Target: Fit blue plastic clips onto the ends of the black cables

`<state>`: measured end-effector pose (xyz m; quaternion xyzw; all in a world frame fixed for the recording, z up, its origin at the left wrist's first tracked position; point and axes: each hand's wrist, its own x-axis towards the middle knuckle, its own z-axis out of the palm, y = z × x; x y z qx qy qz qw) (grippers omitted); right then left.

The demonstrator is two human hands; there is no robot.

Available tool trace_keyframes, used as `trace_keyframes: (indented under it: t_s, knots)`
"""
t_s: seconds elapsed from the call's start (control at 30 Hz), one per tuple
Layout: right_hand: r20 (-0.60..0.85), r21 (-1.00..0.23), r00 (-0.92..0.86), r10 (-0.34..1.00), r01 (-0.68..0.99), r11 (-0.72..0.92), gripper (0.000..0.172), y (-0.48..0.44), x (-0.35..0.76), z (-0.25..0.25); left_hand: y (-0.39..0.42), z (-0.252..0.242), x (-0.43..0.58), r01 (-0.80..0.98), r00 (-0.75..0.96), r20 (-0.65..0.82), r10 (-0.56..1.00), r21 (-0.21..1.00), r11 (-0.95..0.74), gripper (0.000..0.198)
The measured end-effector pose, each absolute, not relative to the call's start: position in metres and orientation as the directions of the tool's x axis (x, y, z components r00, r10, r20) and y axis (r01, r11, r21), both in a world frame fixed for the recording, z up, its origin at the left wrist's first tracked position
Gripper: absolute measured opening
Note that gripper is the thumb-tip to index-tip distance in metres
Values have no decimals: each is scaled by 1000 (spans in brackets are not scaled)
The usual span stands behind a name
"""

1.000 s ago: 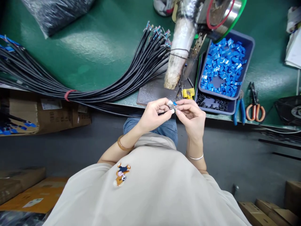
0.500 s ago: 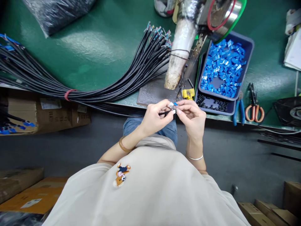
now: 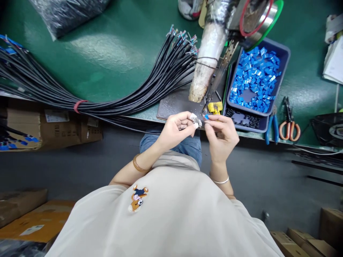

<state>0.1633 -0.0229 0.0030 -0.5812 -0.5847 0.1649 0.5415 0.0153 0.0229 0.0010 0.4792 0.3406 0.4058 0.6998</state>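
Note:
My left hand (image 3: pixel 179 129) is closed, pinching a silver-grey connector piece (image 3: pixel 195 120) between thumb and fingers; the cable behind it is hidden by the hand. Just to its right, a small blue plastic piece (image 3: pixel 206 117) sits at the fingertips of my right hand (image 3: pixel 221 134), which is closed on it. A short gap separates the two parts. Both hands are at the table's front edge, before a dark board (image 3: pixel 174 105). Behind them lies a bundle of black cables (image 3: pixel 128 103) with stripped, coloured wire ends, tied by a red band (image 3: pixel 79 106).
A grey bin (image 3: pixel 284 67) of blue pieces stands on another bin (image 3: pixel 264 125) of small black parts. Blue-handled pliers (image 3: pixel 272 127) and orange-handled cutters (image 3: pixel 289 129) lie to the right. A wrapped nozzle (image 3: pixel 202 71) hangs over the board near a yellow clip (image 3: pixel 214 107).
My right hand has drawn slightly away to the right with the blue piece, opening a gap from the connector. My left hand has turned a little, and its black cable no longer shows.

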Motion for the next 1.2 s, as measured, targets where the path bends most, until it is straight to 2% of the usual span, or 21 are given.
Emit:
trace_keyframes:
  t_s: [0.1,0.27,0.5,0.6,0.67,0.77,0.83,0.93,1.03,1.13,1.2]
  knots:
    - [395,-849,266,879,473,238,17,-23,170,11,26,2,14,-247,477,-107,872,936,250,13]
    - [368,-786,81,926,559,263,18,-24,170,21,28,2,15,-252,481,-124,868,929,272,13]
    - [207,-865,-8,978,465,187,5,-22,174,21,23,-2,17,-155,500,-128,856,960,235,11]
    - [175,-885,13,985,440,152,4,-21,177,21,23,-3,18,-150,489,-99,867,969,195,12]
    - [268,-847,112,957,501,178,5,-20,177,20,25,-4,18,-181,455,-104,885,962,206,11]
    - [558,-686,244,793,674,275,13,-19,175,17,31,-3,18,-237,396,-123,910,944,230,10]
    - [697,-569,215,684,746,346,21,-21,173,15,34,-2,19,-272,380,-106,919,937,221,10]
    - [731,-509,89,677,732,453,26,-23,168,12,36,0,22,-303,382,-75,921,931,201,10]
    - [673,-596,73,736,642,482,20,-22,164,6,37,1,24,-297,372,-69,926,936,189,9]
    - [552,-772,223,804,500,391,11,-18,164,0,37,2,24,-282,365,-77,928,941,189,6]
    - [460,-847,273,845,419,326,5,-15,165,-3,38,2,24,-260,363,-97,927,945,200,4]
